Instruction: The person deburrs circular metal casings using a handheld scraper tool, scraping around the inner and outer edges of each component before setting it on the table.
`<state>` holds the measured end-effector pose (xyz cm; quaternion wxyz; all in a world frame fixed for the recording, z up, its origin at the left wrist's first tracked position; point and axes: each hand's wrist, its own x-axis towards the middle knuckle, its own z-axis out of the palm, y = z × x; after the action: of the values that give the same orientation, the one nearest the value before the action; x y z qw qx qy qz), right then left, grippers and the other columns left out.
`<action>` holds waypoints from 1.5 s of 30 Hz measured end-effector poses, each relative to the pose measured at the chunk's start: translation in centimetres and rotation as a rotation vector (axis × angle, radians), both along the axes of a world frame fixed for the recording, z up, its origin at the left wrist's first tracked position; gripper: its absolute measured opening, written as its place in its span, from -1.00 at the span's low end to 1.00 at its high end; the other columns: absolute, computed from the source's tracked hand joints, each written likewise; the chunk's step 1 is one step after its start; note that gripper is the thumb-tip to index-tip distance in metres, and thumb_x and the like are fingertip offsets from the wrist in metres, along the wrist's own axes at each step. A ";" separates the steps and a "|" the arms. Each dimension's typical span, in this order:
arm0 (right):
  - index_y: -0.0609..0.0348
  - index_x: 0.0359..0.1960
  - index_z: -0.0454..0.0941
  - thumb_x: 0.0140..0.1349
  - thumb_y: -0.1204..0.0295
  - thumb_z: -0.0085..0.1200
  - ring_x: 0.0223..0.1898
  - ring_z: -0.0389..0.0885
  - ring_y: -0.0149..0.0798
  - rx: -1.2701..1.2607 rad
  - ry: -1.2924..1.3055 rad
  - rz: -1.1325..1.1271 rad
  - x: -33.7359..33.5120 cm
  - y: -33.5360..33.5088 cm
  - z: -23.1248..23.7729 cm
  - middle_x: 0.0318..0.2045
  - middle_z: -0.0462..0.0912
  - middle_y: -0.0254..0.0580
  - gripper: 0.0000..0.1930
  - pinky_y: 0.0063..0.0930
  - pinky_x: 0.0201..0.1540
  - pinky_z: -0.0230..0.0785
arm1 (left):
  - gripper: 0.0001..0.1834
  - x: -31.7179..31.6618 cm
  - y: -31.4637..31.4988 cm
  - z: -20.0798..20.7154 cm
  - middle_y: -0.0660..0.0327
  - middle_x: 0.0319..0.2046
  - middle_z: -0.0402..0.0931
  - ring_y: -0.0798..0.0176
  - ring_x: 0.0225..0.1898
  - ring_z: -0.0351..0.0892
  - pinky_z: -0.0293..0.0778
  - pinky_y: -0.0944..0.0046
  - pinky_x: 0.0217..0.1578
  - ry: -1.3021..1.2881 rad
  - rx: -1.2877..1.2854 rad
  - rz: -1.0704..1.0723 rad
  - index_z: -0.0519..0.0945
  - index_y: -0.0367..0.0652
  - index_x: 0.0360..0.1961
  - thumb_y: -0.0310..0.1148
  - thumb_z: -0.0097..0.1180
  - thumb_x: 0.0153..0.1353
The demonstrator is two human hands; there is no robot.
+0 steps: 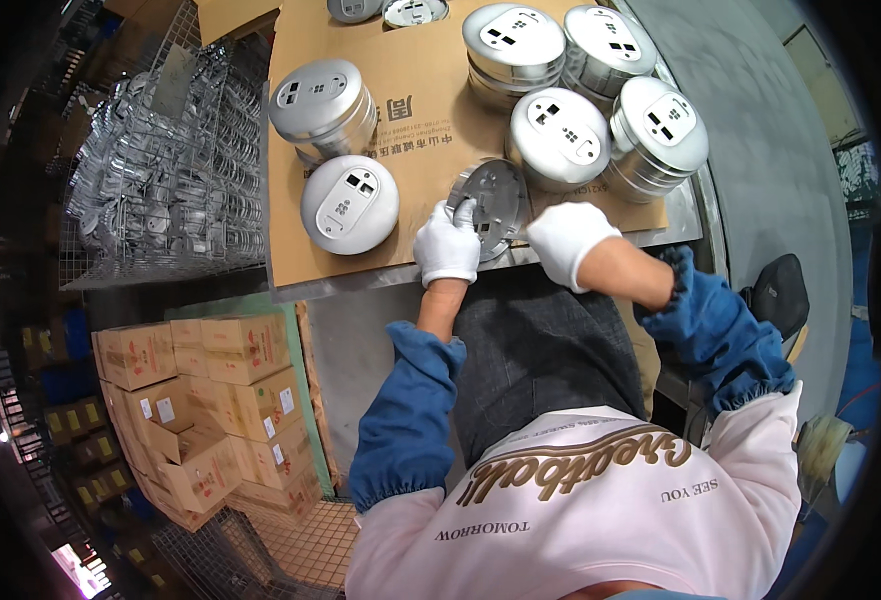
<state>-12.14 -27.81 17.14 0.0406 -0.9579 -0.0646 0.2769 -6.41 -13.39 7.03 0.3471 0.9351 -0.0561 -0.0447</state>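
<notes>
At the near edge of the cardboard-covered table, my left hand [447, 243], in a white glove, grips the rim of a round grey metal cover [500, 203]. The piece is tipped up, its inner side with several small cut-outs facing me. Just right of it is my right hand [566, 242], also gloved, with curled fingers; whether anything is in them is hidden. Beyond it stands a stack of round silver covers [558, 140] with oval recessed panels. Left of my left hand sits another silver cover [350, 205], its panel face up.
More stacks of silver covers stand at the far right [513, 45] and left [323, 105] of the cardboard sheet [425, 90]. A wire cage [165, 165] full of metal parts adjoins the table's left side. Cardboard boxes [245, 350] are piled below it. A black chair back [780, 290] is at right.
</notes>
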 end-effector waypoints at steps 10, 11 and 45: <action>0.23 0.00 0.32 0.19 0.34 -0.10 -0.59 0.58 -0.14 -0.006 -0.414 -0.208 -8.7 -0.3 -10.4 -0.58 0.51 -0.14 -0.64 -0.21 -0.57 0.39 | -0.57 0.3 0.3 -1.2 -0.11 -0.44 0.56 -0.17 -0.32 0.55 0.43 -0.02 -0.29 0.035 -0.063 0.121 0.56 -0.23 -0.30 -0.01 0.02 0.15; 0.17 -0.01 0.33 0.20 0.30 -0.09 -0.60 0.56 -0.11 0.043 -0.463 -0.214 -8.7 -0.6 -11.2 -0.58 0.51 -0.12 -0.65 -0.19 -0.58 0.38 | -0.57 0.1 0.4 -1.2 -0.10 -0.44 0.57 -0.18 -0.33 0.55 0.43 -0.02 -0.29 0.017 -0.060 0.109 0.56 -0.22 -0.29 -0.01 0.02 0.16; 0.30 -0.35 0.53 0.02 0.50 -0.04 -0.48 0.63 -0.01 -0.031 -0.148 0.179 -1.9 0.1 -0.4 -0.57 0.61 -0.02 -0.82 -0.22 -0.46 0.45 | -0.68 -1.6 0.1 -1.6 0.02 -0.55 0.55 -0.09 -0.45 0.56 0.42 0.05 -0.42 -0.159 -0.058 0.045 0.53 -0.18 -0.40 -0.10 0.08 0.16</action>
<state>-14.06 -27.68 16.74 -0.0042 -0.9665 -0.1485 0.2091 -8.03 -13.31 5.45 0.3693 0.9263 -0.0636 0.0393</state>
